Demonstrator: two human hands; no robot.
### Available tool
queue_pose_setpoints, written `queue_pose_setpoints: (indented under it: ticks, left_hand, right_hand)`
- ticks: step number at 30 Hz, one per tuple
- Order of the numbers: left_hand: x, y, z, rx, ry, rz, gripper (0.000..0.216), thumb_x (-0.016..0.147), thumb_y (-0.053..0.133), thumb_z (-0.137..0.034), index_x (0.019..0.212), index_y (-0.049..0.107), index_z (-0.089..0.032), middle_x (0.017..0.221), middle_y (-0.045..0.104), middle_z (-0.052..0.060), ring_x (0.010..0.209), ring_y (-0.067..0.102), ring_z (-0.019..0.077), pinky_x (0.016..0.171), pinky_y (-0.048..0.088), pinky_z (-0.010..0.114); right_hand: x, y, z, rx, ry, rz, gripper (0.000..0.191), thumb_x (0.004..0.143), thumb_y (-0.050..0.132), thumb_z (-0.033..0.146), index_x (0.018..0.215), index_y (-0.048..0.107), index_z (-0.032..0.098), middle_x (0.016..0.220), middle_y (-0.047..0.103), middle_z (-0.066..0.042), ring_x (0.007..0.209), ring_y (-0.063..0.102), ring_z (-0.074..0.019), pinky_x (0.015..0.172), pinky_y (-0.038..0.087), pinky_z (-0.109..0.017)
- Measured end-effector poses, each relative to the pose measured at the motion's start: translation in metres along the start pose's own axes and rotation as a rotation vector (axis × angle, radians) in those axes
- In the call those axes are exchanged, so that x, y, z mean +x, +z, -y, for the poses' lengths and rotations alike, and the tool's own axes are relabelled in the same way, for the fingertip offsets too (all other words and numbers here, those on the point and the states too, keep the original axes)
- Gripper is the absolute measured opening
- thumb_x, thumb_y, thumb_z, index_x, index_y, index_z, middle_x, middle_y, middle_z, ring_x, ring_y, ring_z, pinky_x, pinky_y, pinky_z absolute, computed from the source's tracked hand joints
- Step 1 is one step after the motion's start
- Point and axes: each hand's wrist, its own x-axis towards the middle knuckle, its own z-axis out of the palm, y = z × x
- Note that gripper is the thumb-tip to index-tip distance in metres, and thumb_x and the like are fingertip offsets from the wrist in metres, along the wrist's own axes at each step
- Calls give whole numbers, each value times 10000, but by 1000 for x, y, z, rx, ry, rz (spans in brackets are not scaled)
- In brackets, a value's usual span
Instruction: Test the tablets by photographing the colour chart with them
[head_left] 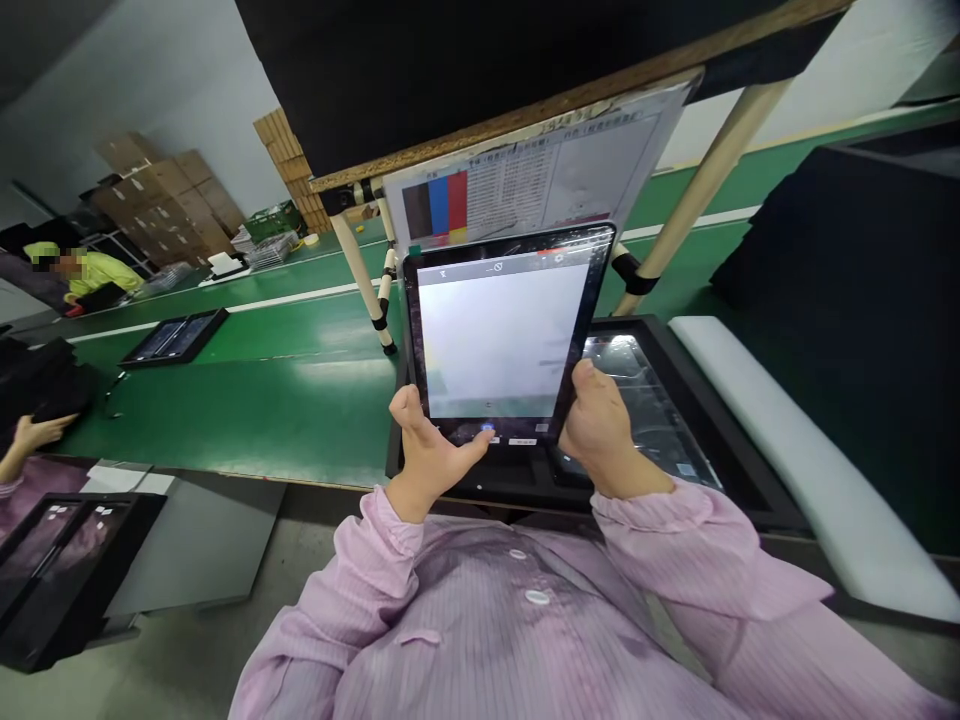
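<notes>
While both hands, left hand [427,455] and right hand [596,425], grip the tablet [502,335], its labels seem unreadable.

— Where do we see the black-framed tablet with the lit white screen [504,335]?

— At frame centre, upright between our left hand [431,455] and right hand [600,425], above the black foam tray [739,440]. The laminated printed colour chart [536,170] hangs behind it.
</notes>
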Motion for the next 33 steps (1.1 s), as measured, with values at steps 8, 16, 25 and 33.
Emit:
queue_pose_setpoints:
  ticks: [8,16,25,33]
  left_hand:
    - [-2,-1,-1,61,50,-39,1192,700,835,-447,1542,13,-256,1300,304,157,1216,432,316,1002,494,544]
    - [-1,1,-2,89,91,-77,1121,749,801,-492,1551,60,-237,1295,306,170,1192,417,317,970,498,552]
    - [0,0,-3,73,112,-81,1174,746,790,-575,1569,20,-244,1294,298,166,1173,416,314,965,492,562]
    - [-1,0,-3,100,91,-81,1154,725,794,-601,1549,57,-268,1296,293,160,1170,420,319,965,486,570]
  right_hand:
    - [-2,0,-1,-11,11,16,636,667,707,820,750,582,202,796,681,-76,934,697,-284,809,625,-449]
    - [-3,3,4,-47,19,22,662,638,687,863,779,592,223,881,701,-84,988,689,-303,845,615,-485]
    - [-3,4,6,-69,14,25,663,625,677,876,756,592,231,877,701,-89,981,690,-312,844,610,-500]
    - [-4,3,5,-95,-21,38,639,682,639,866,758,593,234,839,694,-82,990,689,-311,820,612,-503]
